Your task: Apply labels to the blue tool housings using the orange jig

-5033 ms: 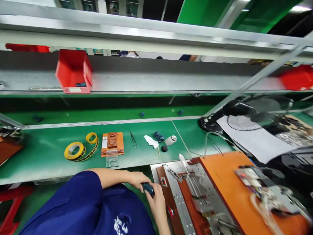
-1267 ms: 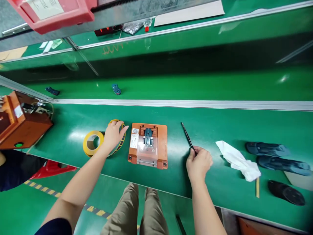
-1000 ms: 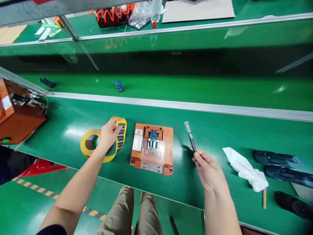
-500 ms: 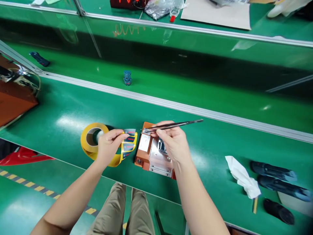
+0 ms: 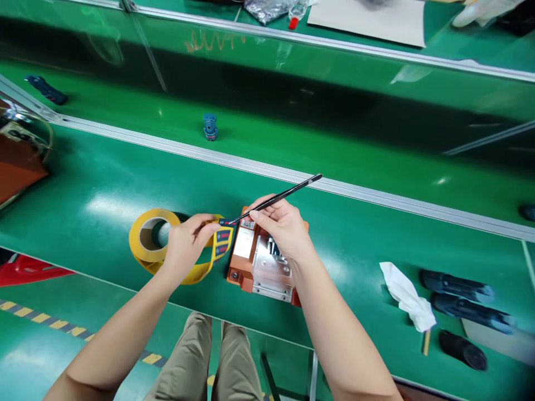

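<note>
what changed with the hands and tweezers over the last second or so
The right hand lifted the tweezers off the bench and swung their tips left to the label strip, which the left hand raised from the yellow roll. The orange fixture stayed put.

tape roll left of fixture
</note>
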`<state>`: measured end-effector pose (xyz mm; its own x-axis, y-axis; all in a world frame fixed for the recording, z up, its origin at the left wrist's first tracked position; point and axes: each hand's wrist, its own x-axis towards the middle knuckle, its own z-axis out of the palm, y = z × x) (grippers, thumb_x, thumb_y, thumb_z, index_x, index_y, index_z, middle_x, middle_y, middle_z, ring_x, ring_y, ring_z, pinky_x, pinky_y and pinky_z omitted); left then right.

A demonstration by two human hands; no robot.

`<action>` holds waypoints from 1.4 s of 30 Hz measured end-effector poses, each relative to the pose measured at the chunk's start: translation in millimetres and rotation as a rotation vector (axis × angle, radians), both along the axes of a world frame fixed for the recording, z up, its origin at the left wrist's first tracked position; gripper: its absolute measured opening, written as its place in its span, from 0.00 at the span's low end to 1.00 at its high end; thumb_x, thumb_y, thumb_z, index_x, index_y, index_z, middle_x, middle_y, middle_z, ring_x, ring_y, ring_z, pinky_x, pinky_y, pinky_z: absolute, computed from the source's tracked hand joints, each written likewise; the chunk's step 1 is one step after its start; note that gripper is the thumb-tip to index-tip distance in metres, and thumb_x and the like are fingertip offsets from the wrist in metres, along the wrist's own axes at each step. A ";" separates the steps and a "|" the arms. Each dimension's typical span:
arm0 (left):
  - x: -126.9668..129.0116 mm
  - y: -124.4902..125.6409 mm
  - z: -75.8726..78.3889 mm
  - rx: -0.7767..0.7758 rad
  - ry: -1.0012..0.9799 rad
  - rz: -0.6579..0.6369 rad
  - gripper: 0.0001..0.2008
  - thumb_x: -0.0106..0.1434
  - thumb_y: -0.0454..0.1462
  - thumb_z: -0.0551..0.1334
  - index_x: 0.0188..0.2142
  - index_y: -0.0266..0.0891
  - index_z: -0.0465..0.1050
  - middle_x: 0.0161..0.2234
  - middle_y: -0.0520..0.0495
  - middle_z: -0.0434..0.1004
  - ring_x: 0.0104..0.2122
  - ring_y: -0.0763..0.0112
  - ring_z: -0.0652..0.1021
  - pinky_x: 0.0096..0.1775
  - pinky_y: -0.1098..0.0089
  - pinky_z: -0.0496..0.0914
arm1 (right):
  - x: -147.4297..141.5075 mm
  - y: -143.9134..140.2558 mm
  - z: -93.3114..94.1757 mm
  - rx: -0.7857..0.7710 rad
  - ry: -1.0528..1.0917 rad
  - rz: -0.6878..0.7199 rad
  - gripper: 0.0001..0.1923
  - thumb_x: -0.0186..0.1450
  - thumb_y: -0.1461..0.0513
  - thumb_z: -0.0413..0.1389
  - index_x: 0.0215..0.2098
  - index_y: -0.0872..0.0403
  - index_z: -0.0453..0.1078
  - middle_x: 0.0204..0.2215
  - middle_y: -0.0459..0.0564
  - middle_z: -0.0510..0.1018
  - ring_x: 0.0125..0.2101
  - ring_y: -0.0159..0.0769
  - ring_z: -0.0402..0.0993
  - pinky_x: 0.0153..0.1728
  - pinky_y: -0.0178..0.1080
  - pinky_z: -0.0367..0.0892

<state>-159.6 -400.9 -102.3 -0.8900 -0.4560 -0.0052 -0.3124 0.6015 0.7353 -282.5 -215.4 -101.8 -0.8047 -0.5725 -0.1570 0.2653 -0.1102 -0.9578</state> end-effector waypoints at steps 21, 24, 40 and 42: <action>21.8 69.9 -15.8 -0.465 0.262 -0.581 0.16 0.67 0.39 0.64 0.53 0.40 0.73 0.46 0.40 0.81 0.48 0.57 0.77 0.52 0.57 0.69 | 15.3 116.1 -25.7 0.176 0.082 -0.101 0.12 0.65 0.54 0.64 0.40 0.51 0.71 0.35 0.48 0.81 0.37 0.37 0.79 0.41 0.41 0.72; 48.9 100.0 -25.7 -0.422 0.240 -0.730 0.19 0.66 0.39 0.65 0.56 0.40 0.72 0.53 0.39 0.80 0.56 0.54 0.74 0.57 0.55 0.64 | 16.4 116.0 -26.5 0.177 0.101 -0.111 0.11 0.65 0.54 0.64 0.40 0.51 0.71 0.35 0.47 0.82 0.37 0.37 0.79 0.41 0.41 0.72; 63.0 115.9 -36.2 -0.454 0.193 -0.656 0.21 0.66 0.37 0.65 0.59 0.43 0.71 0.56 0.39 0.78 0.59 0.53 0.73 0.59 0.54 0.58 | 18.2 117.3 -29.8 0.196 0.140 -0.107 0.12 0.64 0.53 0.63 0.39 0.51 0.71 0.36 0.48 0.81 0.38 0.38 0.79 0.42 0.42 0.72; 60.3 114.8 -32.8 -0.476 0.173 -0.671 0.23 0.67 0.39 0.65 0.61 0.44 0.69 0.57 0.40 0.77 0.59 0.53 0.74 0.60 0.54 0.57 | 18.2 117.3 -29.9 0.204 0.146 -0.106 0.13 0.64 0.52 0.63 0.39 0.51 0.71 0.36 0.48 0.81 0.38 0.38 0.79 0.41 0.42 0.72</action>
<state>-99.3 -286.1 -135.0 -0.9437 0.2513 0.2152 0.3160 0.8774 0.3610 -264.4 -98.1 -131.7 -0.8811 -0.4521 -0.1387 0.1202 0.0695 -0.9903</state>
